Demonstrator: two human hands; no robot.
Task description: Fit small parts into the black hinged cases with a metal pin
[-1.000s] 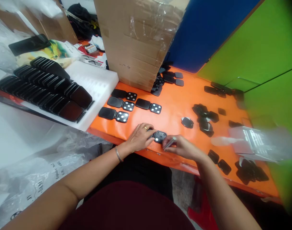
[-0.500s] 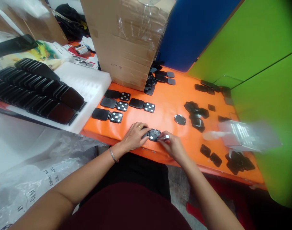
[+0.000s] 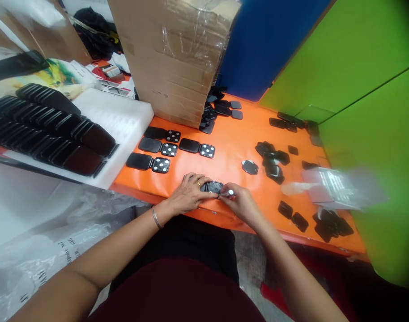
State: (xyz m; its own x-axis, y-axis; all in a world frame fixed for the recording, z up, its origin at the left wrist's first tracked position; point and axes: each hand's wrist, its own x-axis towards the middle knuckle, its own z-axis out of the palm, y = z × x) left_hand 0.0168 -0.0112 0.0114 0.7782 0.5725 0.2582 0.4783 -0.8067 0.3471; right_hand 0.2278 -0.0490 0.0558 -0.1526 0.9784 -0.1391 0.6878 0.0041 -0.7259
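Left hand [image 3: 187, 195] clasps black case [image 3: 215, 186] near the surface's [image 3: 198, 166] front edge; right hand [image 3: 238, 199] grips slim tool [image 3: 227, 193], tip by the case, contact too small to confirm. Risk: left hold loosens, case skids, tip could scratch it.

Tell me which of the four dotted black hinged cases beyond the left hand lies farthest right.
The lone black hinged case, set off to the right; the other three cases form a column nearer the white foam block.
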